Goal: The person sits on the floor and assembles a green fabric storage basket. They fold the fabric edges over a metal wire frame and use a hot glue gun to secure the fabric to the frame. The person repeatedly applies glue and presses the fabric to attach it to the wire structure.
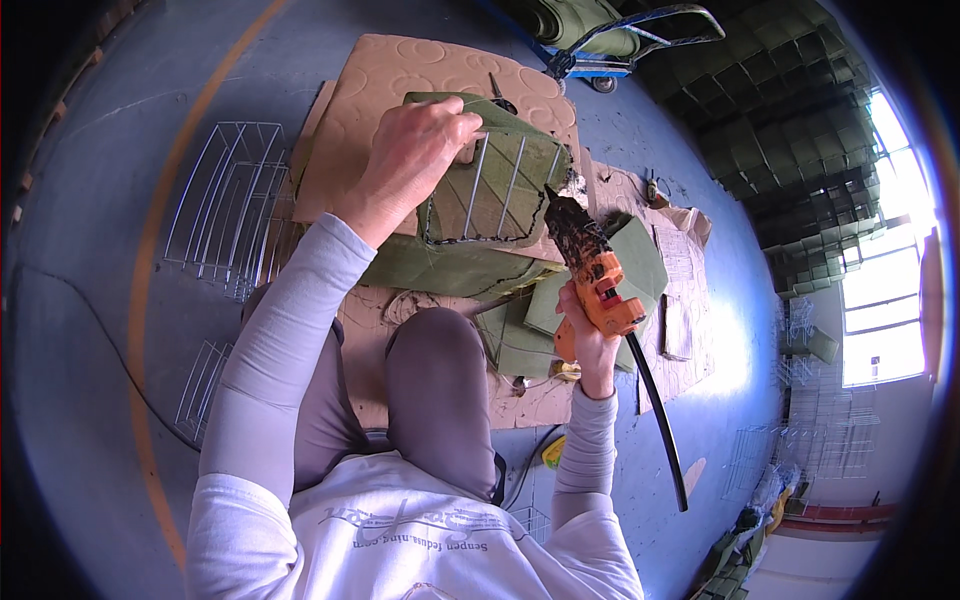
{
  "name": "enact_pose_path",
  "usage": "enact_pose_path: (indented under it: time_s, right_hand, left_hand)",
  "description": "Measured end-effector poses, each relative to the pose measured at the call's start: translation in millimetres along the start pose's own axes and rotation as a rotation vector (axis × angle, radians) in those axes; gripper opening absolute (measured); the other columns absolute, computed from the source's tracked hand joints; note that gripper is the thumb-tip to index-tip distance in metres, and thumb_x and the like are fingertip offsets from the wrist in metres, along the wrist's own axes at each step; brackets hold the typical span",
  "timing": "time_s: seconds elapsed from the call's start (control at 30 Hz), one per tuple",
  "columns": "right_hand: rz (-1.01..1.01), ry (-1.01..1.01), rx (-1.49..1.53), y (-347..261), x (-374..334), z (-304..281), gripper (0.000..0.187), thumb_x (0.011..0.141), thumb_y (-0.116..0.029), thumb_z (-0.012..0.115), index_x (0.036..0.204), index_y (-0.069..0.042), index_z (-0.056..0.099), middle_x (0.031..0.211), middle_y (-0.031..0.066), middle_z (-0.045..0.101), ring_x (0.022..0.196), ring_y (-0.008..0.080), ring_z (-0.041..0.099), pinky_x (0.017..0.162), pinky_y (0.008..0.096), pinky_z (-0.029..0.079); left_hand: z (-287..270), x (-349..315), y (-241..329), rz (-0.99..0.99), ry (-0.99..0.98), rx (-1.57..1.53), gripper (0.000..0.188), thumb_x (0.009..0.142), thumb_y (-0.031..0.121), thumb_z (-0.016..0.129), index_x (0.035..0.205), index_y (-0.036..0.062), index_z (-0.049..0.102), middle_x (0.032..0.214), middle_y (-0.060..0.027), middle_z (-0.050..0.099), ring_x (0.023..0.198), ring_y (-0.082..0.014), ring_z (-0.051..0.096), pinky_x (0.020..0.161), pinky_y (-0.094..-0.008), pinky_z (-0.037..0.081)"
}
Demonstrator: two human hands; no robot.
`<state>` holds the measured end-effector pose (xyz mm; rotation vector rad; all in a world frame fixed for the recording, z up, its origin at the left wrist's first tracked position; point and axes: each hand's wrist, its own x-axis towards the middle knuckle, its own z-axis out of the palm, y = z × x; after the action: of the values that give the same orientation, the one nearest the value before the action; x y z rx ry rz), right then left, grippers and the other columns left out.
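Observation:
In front of my knees lies a green fabric piece over a metal wire frame, with dark glue lines along its edges. My left hand is closed at its far left corner, the fingertips pinching the green fabric near the wire. My right hand grips an orange hot glue gun by its handle. Dark glue coats the gun's front, and its nozzle points at the frame's right edge. A long black glue stick sticks out of the gun's back.
Cardboard lies beneath the work. Folded green fabric pieces are at the right. Bare wire frames stand on the floor at the left. A blue cart carries a green roll at the back; green stacks line the far right.

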<state>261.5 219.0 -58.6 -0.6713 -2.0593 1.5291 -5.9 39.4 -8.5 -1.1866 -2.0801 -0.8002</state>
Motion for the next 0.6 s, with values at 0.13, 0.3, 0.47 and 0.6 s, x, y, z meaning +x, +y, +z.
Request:
enact_pose_path:
  time_s: [0.13,0.3,0.47,0.6]
  right_hand:
    - [0.027,-0.001,0.018,0,-6,-1,0.024,0.086,-0.017,0.078,0.101,-0.002,0.067,0.092,0.0037,0.07,0.083,0.013,0.066,0.075,0.0282,0.052]
    - [0.036,-0.006,-0.001,5,-19,-2,0.021,0.087,-0.009,0.073,0.104,-0.001,0.063,0.09,0.004,0.065,0.078,0.0129,0.062,0.07,0.0279,0.05]
    - [0.074,0.007,0.048,24,-24,-8,0.024,0.085,-0.017,0.079,0.101,-0.003,0.067,0.091,0.0027,0.069,0.083,0.0117,0.065,0.075,0.0275,0.052]
    - [0.115,-0.013,0.058,22,-26,-10,0.024,0.086,-0.018,0.078,0.101,-0.003,0.068,0.091,0.0021,0.069,0.082,0.0117,0.064,0.075,0.0273,0.051]
  left_hand:
    - [0,1,-1,0.012,0.021,-0.021,0.018,0.081,0.009,0.072,0.098,0.0046,0.073,0.079,-0.0071,0.065,0.071,-0.0253,0.068,0.06,-0.0357,0.054]
    - [1,2,-3,-0.013,-0.007,-0.014,0.015,0.082,0.011,0.071,0.097,0.0049,0.073,0.08,-0.0067,0.065,0.07,-0.0251,0.068,0.06,-0.0354,0.054]
    - [3,2,-3,0.002,0.006,0.013,0.015,0.083,0.013,0.071,0.096,0.0057,0.073,0.081,-0.0063,0.065,0.071,-0.0241,0.068,0.06,-0.0346,0.054]
    - [3,1,-5,-0.009,-0.011,0.013,0.016,0.082,0.013,0.072,0.096,0.0062,0.073,0.081,-0.0057,0.066,0.071,-0.0234,0.069,0.061,-0.0341,0.055]
